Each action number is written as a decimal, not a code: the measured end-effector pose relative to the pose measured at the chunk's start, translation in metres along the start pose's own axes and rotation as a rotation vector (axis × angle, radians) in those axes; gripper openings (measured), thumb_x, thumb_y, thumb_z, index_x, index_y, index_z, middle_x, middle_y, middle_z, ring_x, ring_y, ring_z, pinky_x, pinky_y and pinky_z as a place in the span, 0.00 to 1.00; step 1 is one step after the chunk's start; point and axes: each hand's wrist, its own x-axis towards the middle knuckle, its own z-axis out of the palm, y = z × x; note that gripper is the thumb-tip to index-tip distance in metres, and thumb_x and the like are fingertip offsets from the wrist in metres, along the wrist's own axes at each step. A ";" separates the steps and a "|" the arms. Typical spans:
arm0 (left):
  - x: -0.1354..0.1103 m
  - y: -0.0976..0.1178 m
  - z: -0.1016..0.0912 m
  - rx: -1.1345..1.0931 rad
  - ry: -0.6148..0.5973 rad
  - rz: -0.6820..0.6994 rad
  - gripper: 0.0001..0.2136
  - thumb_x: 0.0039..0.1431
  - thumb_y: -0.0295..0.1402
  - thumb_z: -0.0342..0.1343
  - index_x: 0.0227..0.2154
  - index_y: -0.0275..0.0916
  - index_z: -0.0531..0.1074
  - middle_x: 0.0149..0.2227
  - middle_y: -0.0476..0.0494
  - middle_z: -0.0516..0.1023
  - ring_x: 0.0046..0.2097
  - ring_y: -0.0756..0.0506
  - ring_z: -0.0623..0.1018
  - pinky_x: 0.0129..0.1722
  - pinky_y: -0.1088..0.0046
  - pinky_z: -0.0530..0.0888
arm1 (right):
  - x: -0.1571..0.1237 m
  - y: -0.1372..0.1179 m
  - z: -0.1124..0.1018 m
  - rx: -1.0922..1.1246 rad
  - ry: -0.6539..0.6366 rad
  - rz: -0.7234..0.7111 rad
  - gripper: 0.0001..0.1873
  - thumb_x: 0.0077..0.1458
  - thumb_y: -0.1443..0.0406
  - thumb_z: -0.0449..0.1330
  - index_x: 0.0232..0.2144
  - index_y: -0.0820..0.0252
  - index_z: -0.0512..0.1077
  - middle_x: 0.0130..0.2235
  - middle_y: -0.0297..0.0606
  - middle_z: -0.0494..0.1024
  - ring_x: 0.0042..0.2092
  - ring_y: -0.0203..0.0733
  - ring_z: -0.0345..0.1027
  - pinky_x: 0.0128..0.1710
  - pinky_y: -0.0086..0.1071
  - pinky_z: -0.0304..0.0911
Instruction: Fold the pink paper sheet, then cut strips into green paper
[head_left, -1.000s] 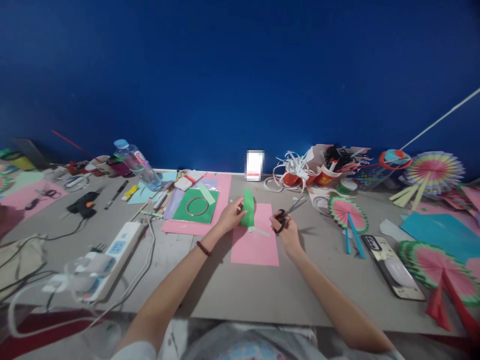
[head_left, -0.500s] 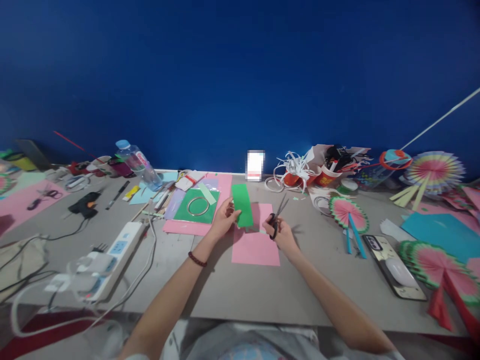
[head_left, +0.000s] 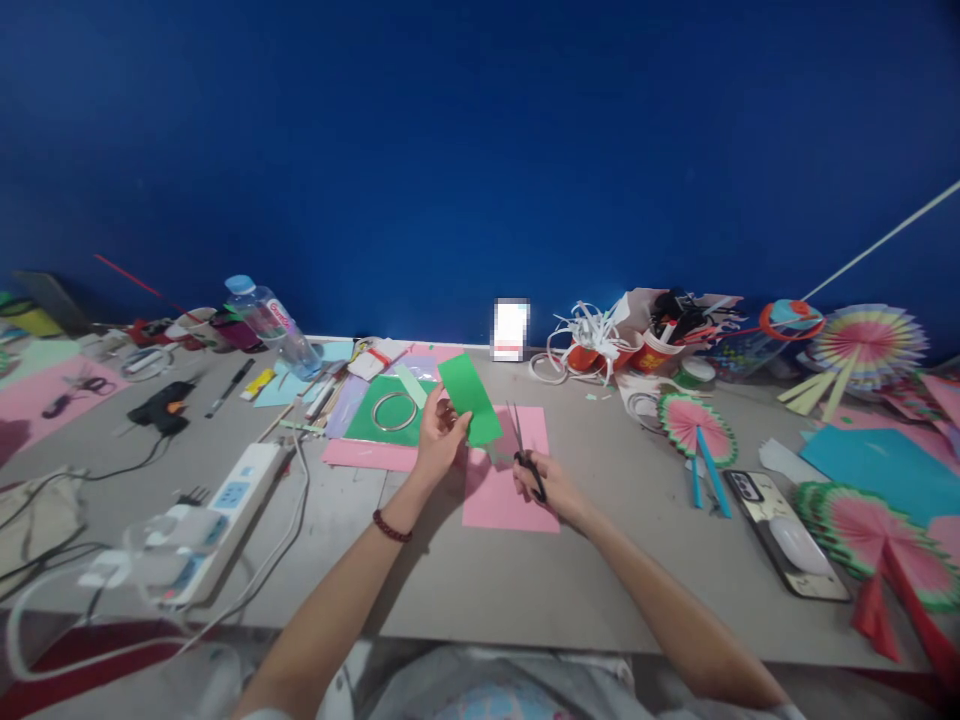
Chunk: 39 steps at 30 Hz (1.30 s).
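Observation:
A strip of green paper [head_left: 469,396] is pinched by my left hand [head_left: 444,438], thumb in front and fingers behind it. The strip leans to the left above the desk. My right hand [head_left: 546,484] is closed on the handles of black scissors [head_left: 528,470]. Their blades point up and away, slightly parted, just to the right of the green paper and apart from it. Beneath both hands lies a pink paper sheet [head_left: 510,500], flat on the desk. A silver ring [head_left: 394,411] rests on a green sheet [head_left: 364,418] left of my left hand.
A power strip [head_left: 229,520] with cords, a glue gun [head_left: 159,405] and a leaning bottle [head_left: 274,325] occupy the left. Rightward are cups [head_left: 655,352], watermelon-patterned paper fans [head_left: 699,428], and a phone [head_left: 787,535] carrying a white mouse [head_left: 799,544]. A blue wall [head_left: 480,160] rises behind.
The green paper has tilted leftward in my left hand. My right hand has moved slightly left and down, turning the scissors so their blades now point away and a little left.

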 end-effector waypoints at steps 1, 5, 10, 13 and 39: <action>0.000 0.001 0.000 0.003 0.022 0.015 0.32 0.48 0.35 0.66 0.57 0.48 0.63 0.35 0.49 0.72 0.35 0.52 0.74 0.35 0.78 0.72 | -0.001 0.000 0.001 -0.003 -0.012 -0.001 0.20 0.47 0.49 0.62 0.27 0.59 0.64 0.21 0.29 0.69 0.20 0.30 0.58 0.20 0.26 0.53; -0.001 0.002 -0.001 -0.023 0.059 0.016 0.30 0.49 0.35 0.66 0.56 0.50 0.63 0.36 0.50 0.72 0.36 0.52 0.73 0.37 0.78 0.72 | -0.005 -0.003 0.005 -0.025 -0.047 0.015 0.20 0.47 0.50 0.63 0.27 0.60 0.66 0.21 0.30 0.69 0.22 0.32 0.61 0.22 0.27 0.55; -0.003 0.001 0.001 0.008 0.059 0.016 0.30 0.49 0.36 0.65 0.56 0.48 0.63 0.37 0.48 0.72 0.36 0.52 0.73 0.36 0.78 0.72 | -0.006 -0.005 0.009 -0.021 -0.022 0.037 0.22 0.43 0.48 0.64 0.27 0.60 0.67 0.21 0.30 0.68 0.23 0.33 0.62 0.22 0.28 0.58; -0.005 0.001 0.002 0.036 0.022 0.021 0.31 0.50 0.38 0.65 0.57 0.46 0.61 0.37 0.47 0.72 0.35 0.51 0.74 0.35 0.77 0.72 | -0.007 -0.006 0.010 -0.032 -0.014 0.042 0.22 0.43 0.48 0.64 0.26 0.60 0.66 0.21 0.30 0.67 0.23 0.33 0.62 0.22 0.28 0.58; -0.012 0.005 0.007 0.094 -0.044 0.014 0.28 0.51 0.37 0.63 0.56 0.45 0.62 0.40 0.44 0.74 0.37 0.50 0.75 0.35 0.75 0.74 | -0.008 -0.007 0.011 -0.029 -0.022 0.021 0.23 0.44 0.47 0.65 0.26 0.59 0.66 0.21 0.29 0.68 0.23 0.33 0.61 0.23 0.28 0.57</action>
